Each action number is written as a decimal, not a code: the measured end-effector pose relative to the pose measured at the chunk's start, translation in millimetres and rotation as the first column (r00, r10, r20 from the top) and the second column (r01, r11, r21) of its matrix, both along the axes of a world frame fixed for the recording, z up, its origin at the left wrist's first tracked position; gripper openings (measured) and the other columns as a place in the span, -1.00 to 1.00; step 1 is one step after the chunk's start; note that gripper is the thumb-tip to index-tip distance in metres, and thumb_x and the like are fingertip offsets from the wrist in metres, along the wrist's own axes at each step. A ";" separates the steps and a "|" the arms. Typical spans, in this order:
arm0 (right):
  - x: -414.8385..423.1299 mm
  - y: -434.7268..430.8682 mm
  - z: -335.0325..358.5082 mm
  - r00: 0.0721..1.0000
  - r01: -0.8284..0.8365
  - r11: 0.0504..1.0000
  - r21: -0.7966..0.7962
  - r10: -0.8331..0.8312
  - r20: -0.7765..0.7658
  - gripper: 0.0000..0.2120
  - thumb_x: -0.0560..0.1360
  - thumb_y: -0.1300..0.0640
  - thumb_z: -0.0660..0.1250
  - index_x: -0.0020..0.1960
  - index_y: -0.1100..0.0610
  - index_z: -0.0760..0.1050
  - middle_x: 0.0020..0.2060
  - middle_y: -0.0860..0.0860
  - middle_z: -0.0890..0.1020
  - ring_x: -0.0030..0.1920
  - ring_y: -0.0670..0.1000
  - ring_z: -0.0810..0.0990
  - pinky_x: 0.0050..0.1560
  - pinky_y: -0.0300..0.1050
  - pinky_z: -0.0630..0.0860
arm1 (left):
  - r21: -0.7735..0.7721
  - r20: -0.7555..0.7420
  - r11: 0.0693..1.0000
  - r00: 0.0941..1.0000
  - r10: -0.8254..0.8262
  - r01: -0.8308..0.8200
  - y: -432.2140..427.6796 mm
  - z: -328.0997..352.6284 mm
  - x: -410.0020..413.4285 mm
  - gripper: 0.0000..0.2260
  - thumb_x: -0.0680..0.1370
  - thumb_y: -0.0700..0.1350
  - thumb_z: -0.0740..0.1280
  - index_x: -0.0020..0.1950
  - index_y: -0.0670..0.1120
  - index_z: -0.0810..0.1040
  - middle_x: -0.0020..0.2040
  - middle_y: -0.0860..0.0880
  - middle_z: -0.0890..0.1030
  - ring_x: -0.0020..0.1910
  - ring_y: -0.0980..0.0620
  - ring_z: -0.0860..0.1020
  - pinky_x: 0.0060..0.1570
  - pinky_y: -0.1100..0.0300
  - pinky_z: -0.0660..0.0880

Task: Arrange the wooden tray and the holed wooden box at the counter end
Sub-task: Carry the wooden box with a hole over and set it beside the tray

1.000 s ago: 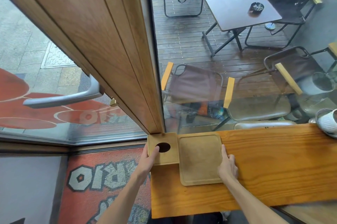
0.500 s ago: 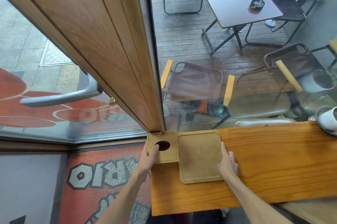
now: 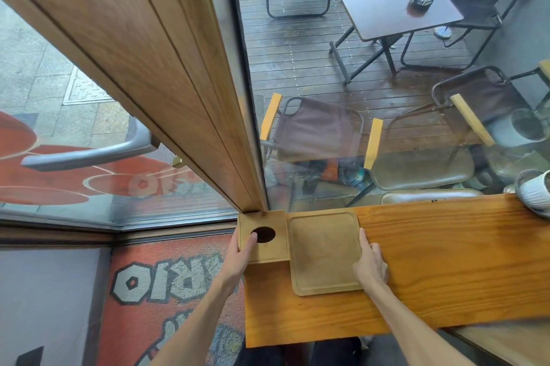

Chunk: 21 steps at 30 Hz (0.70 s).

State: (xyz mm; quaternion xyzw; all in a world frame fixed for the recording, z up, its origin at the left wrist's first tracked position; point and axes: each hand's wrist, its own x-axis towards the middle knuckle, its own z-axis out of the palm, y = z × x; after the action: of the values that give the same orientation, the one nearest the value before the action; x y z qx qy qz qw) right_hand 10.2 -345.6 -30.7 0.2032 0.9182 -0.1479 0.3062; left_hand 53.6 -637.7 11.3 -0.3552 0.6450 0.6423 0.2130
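Observation:
A small wooden box (image 3: 268,248) with a round hole in its top stands at the far left corner of the wooden counter (image 3: 431,261), against the window frame. A flat square wooden tray (image 3: 323,249) lies right beside it, their edges touching. My left hand (image 3: 239,258) presses on the box's left side, thumb on top near the hole. My right hand (image 3: 370,266) rests flat against the tray's right rim, fingers spread along it.
A thick wooden door post (image 3: 166,68) meets the counter just behind the box. Glass runs along the counter's far edge. A ribbed white pot (image 3: 535,194) stands at the far right of the counter. A red floor mat (image 3: 172,291) lies below on the left.
The box and tray sit slightly nearer the window. Both hands keep their places on them. The view has shifted a little.

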 end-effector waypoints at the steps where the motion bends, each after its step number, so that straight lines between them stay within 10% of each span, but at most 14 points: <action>1: -0.4 0.3 0.0 1.000 -0.006 1.000 0.001 0.006 0.003 -0.20 0.55 0.31 0.23 0.58 -0.13 -0.13 0.17 0.05 0.39 -0.28 -0.03 0.42 -0.40 -0.19 0.29 | 0.000 -0.007 1.000 1.000 -0.012 0.012 -0.2 0.1 0.7 -0.48 0.59 0.19 0.25 0.51 0.08 0.28 0.36 0.07 0.49 0.37 -0.02 0.42 0.43 -0.18 0.33; 10: -2.2 0.6 0.3 1.000 -0.011 1.000 -0.017 0.011 0.020 -0.20 0.55 0.31 0.22 0.58 -0.11 -0.12 0.22 0.08 0.38 -0.27 -0.02 0.43 -0.41 -0.20 0.28 | 0.012 -0.026 0.999 0.999 -0.029 0.030 -1.9 -10.2 4.3 -0.47 0.55 0.27 0.25 0.48 0.15 0.29 0.33 0.09 0.53 0.36 -0.02 0.46 0.39 -0.14 0.37; 15: -0.8 2.3 6.5 0.997 0.073 0.988 -0.132 -0.068 0.042 -0.24 0.54 0.23 0.24 0.58 -0.11 -0.08 0.31 0.12 0.32 -0.01 0.13 0.52 -0.08 0.00 0.51 | 0.044 -0.010 0.997 0.998 -0.066 0.066 -8.8 -11.9 11.8 -0.20 0.51 0.34 0.28 0.60 0.25 -0.11 0.63 0.17 0.02 0.60 -0.02 0.08 0.54 -0.20 0.12; 18: 8.4 -9.5 13.4 0.999 -0.034 0.999 -0.038 0.033 -0.004 -0.21 0.55 0.10 0.30 0.58 -0.06 -0.13 0.51 0.15 0.14 0.50 0.24 0.15 0.39 0.25 0.33 | -0.146 -0.098 0.977 0.980 -0.171 0.156 -8.8 -7.5 22.7 -0.17 0.53 0.29 0.29 0.61 0.16 -0.15 0.63 0.13 -0.08 0.62 0.05 -0.04 0.58 -0.08 0.01; 21: 24.9 -44.1 35.2 0.934 -0.325 0.943 0.067 0.331 -0.132 -0.18 0.55 0.02 0.29 0.58 -0.07 -0.22 0.59 0.09 -0.04 0.58 0.19 -0.20 0.53 0.27 0.00 | -0.459 -0.047 0.819 0.912 -0.408 0.344 -5.5 -9.8 35.6 -0.28 0.61 0.13 0.27 0.62 0.12 -0.10 0.62 0.06 -0.20 0.59 0.01 -0.23 0.56 -0.14 -0.09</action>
State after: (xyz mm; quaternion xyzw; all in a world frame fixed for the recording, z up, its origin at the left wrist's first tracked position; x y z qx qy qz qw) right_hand 35.1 -389.7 4.5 0.0429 0.9616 -0.0884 0.2563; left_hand 89.2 -643.3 1.5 -0.2125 0.8442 0.4483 0.2031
